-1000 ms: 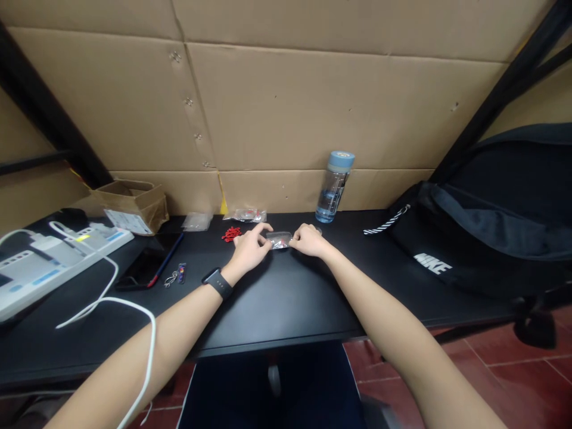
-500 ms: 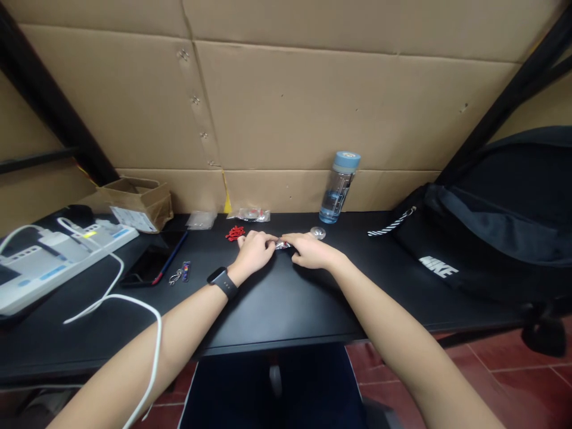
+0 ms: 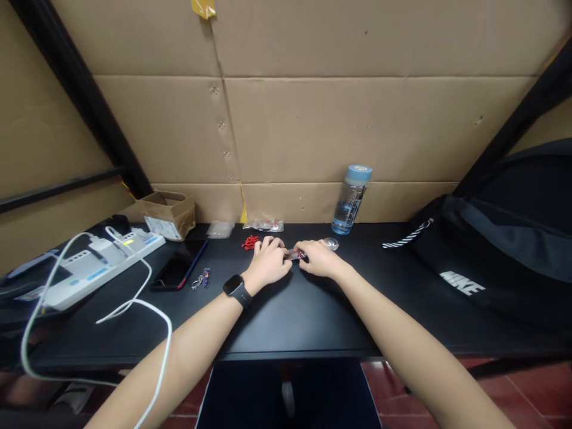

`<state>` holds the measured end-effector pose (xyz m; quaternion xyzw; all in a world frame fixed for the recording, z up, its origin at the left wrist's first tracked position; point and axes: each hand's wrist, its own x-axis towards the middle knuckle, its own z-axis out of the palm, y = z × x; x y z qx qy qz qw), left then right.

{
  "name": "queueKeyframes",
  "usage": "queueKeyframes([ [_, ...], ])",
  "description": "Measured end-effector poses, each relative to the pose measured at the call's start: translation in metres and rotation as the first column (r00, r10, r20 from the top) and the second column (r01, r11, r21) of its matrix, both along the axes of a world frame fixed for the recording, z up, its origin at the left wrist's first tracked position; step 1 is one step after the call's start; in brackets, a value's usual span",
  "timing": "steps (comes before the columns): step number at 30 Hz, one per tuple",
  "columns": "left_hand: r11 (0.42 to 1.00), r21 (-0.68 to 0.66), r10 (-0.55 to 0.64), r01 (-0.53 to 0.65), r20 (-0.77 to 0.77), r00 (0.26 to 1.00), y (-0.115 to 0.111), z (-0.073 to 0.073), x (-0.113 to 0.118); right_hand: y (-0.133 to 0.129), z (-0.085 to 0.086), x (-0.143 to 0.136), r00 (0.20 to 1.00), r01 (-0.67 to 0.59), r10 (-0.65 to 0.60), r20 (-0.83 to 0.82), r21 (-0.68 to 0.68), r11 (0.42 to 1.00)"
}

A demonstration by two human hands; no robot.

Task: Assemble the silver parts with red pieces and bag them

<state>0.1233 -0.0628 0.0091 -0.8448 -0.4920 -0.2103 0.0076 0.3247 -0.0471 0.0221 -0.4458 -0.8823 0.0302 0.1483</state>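
Between my hands, low over the black table, is a small clear plastic packet [image 3: 295, 254] with something dark red in it. My left hand [image 3: 269, 262], with a black watch on its wrist, pinches the packet's left end. The right end is between the thumb and fingers of my right hand [image 3: 318, 258]. A bunch of red pieces [image 3: 251, 242] lies just left of my left hand. Behind my right hand sits a clear round item [image 3: 331, 243]. Another clear packet [image 3: 264, 225] with red bits rests near the cardboard wall.
A water bottle [image 3: 351, 199] stands at the back, a black backpack [image 3: 491, 250] at the right. Leftward are a phone [image 3: 179, 265], a keychain [image 3: 201, 279], flat clear bags [image 3: 220, 229], a cardboard box [image 3: 168, 214] and a power strip [image 3: 102, 271]. A white cable crosses my left forearm.
The camera view has shifted, so the scene sits lower and further right. More of the packet shows between my hands, and my fingers have changed their hold on it.
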Motion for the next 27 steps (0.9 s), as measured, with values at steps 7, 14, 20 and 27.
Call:
queueKeyframes([
  [7,0.999,-0.023,0.04,-0.038,0.079,0.996,0.007,-0.002,-0.004,0.004,-0.001,0.007,0.985,-0.051,0.042,-0.168,-0.046,0.998],
  [14,0.992,-0.113,0.08,-0.048,0.297,0.951,0.014,0.0,-0.002,0.016,-0.003,0.02,0.86,-0.174,0.037,-0.509,-0.223,0.959],
  [20,0.986,-0.161,0.096,-0.038,0.372,0.923,0.014,0.0,-0.001,0.022,-0.006,0.018,0.791,-0.053,-0.142,-0.595,-0.298,0.953],
  [27,0.99,-0.122,0.106,-0.076,0.267,0.958,0.013,-0.006,0.001,0.019,-0.007,0.017,0.923,-0.008,-0.01,-0.384,-0.045,0.999],
])
